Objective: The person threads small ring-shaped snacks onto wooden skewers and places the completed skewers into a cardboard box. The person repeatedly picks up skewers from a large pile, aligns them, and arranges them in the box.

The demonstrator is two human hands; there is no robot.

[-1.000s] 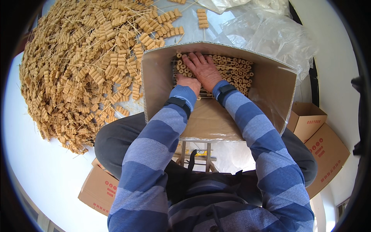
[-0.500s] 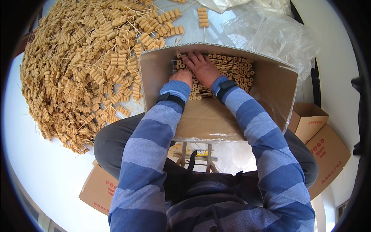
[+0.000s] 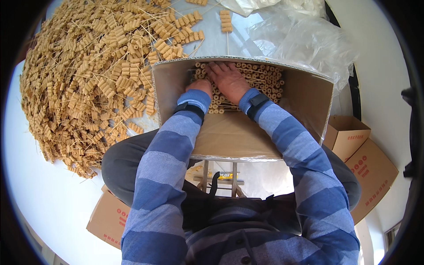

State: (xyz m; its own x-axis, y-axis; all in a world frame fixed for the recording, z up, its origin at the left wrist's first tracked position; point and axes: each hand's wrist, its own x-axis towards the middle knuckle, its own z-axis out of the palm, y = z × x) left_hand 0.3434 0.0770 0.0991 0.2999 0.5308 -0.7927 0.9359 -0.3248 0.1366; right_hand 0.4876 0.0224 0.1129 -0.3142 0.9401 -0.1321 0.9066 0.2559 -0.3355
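A cardboard box [image 3: 238, 137] stands open in front of me between my knees. Inside it, skewered ring-shaped tan pieces [image 3: 269, 84] are packed in rows, many with their round hollow ends facing up and thin sticks lying across. My right hand [image 3: 229, 81] lies flat on these skewers near the far wall, fingers stretched out and slightly apart. Close beside it on the left, my left hand [image 3: 201, 86] reaches down at the box's left inner side; its fingers point down out of sight, so any hold there is hidden.
A large heap of the same skewers [image 3: 88, 84] covers the table to the left. One loose skewer [image 3: 225, 21] lies beyond the box. Crumpled clear plastic sheeting [image 3: 304, 44] is at the far right. More cardboard boxes [image 3: 371, 176] stand low on the right and a carton [image 3: 106, 218] low on the left.
The whole view has shifted slightly, so the box appears a little further left. Both hands stay at the packed skewers, the left hand slightly lower beside the right.
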